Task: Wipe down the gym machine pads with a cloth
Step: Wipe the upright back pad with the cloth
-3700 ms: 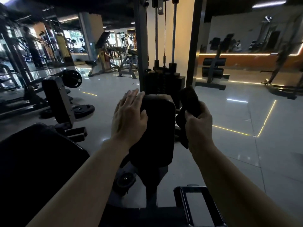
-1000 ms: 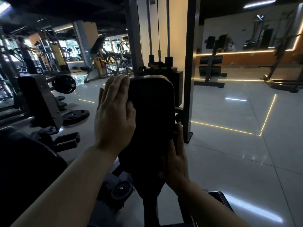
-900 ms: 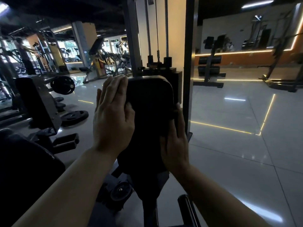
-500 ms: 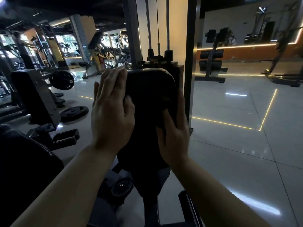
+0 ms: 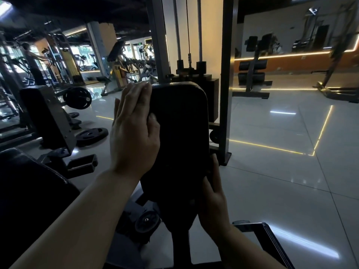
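Head view:
Pad: a black upright pad (image 5: 179, 136) stands on a post in the middle of the frame, in front of the weight stack (image 5: 194, 78).
Left hand: the left hand (image 5: 134, 133) lies flat against the pad's left edge, fingers straight and together, thumb resting on the front face.
Right hand: the right hand (image 5: 212, 195) presses at the pad's lower right edge with fingers straight.
Cloth: too dark to make out; whether it lies under the right hand cannot be told.
Surroundings: 1 weight plate (image 5: 91, 133) lies on the glossy tiled floor (image 5: 281, 171) to the left.
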`<state>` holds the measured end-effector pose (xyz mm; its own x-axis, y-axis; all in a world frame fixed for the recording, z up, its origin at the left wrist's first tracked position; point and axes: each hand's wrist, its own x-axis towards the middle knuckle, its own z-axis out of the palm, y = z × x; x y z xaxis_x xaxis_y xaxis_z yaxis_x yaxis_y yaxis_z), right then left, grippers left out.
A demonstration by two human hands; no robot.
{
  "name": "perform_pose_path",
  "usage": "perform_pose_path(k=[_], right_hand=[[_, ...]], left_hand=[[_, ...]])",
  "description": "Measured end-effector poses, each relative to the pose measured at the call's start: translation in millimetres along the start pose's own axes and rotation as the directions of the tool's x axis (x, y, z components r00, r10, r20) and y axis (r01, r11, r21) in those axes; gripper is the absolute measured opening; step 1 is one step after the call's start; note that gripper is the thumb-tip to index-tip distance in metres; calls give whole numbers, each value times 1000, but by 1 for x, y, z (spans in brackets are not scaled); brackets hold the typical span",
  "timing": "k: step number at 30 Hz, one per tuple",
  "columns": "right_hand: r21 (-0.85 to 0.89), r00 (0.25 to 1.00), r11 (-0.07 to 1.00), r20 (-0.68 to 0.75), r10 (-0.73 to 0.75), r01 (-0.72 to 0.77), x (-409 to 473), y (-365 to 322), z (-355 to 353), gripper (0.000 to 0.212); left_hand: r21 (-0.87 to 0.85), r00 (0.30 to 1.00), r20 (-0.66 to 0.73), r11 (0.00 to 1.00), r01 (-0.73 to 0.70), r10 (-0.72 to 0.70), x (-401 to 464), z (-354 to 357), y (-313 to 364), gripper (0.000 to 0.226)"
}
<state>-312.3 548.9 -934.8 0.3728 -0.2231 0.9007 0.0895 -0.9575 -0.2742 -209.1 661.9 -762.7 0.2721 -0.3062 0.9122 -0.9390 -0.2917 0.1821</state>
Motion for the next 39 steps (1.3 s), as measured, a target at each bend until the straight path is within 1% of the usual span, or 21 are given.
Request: perform_pose_path(k=[1,3,4,6,8,10,14,17,19,22,25,27,29,30,31,32,33,35,37,39], right_hand=[[2,998,999,-40,-38,38,10,3,1,53],[129,995,992,-100,14,-1,42,5,-2,54],[150,990,989,-135,34,-13,60,4,-4,56],[120,984,992,-176,-2,24,90,1,-11,53],[108,987,994,-161,-15,33,118,-3,-20,45],[88,983,994,-181,-43,60,147,-12,-26,46],[-2,977,999,-209,-40,41,178,-24,-31,48],[-86,969,990,-209,-132,116,158,-22,-23,45],[-108,968,984,-194,-161,142,132,-16,-16,42],[-115,981,986,-141,-134,118,86,-6,-7,40],[-104,994,991,-61,-89,82,33,6,3,44],[-87,995,992,-3,-96,95,5,14,7,49],[-84,995,991,17,-102,103,-2,21,8,48],[-50,998,996,15,-68,69,6,20,5,51],[1,999,999,12,-38,38,21,16,2,61],[38,999,999,-6,-34,34,40,10,-3,66],[42,997,997,-48,-59,61,63,3,-8,63],[22,985,992,-129,-117,121,110,-7,-16,46],[21,979,994,-178,-102,108,150,-14,-23,42],[-19,973,996,-217,-84,82,166,-17,-23,41]], left_hand=[[-8,1000,-6,1000,4,-4,0,0,0,53],[-15,1000,17,1000,19,-19,0,-1,6,52],[-23,999,15,999,34,-34,0,-1,6,52],[-37,999,16,999,29,-28,1,-1,6,52],[-31,999,17,999,34,-33,1,0,5,52],[-11,1000,21,1000,19,-19,1,0,5,51],[3,1000,18,1000,-25,25,3,-1,4,49],[-3,1000,7,1000,0,0,3,0,3,45],[-1,1000,18,1000,6,-6,1,0,3,46],[-25,1000,19,1000,6,-5,0,1,3,48],[-24,1000,4,1000,0,0,1,2,2,50],[-22,1000,-1,1000,-5,5,0,3,2,51],[-19,1000,-7,1000,-8,8,0,3,1,52],[-19,1000,-4,1000,-8,8,0,4,1,52],[-18,1000,0,1000,-8,8,-1,4,0,52],[-17,1000,4,1000,-8,8,-1,4,0,53],[-15,1000,8,1000,-6,6,-1,3,0,53],[-6,1000,21,1000,-4,4,0,3,1,54],[7,1000,24,1000,-14,13,0,3,2,52],[9,999,10,999,-35,35,0,4,1,49]])
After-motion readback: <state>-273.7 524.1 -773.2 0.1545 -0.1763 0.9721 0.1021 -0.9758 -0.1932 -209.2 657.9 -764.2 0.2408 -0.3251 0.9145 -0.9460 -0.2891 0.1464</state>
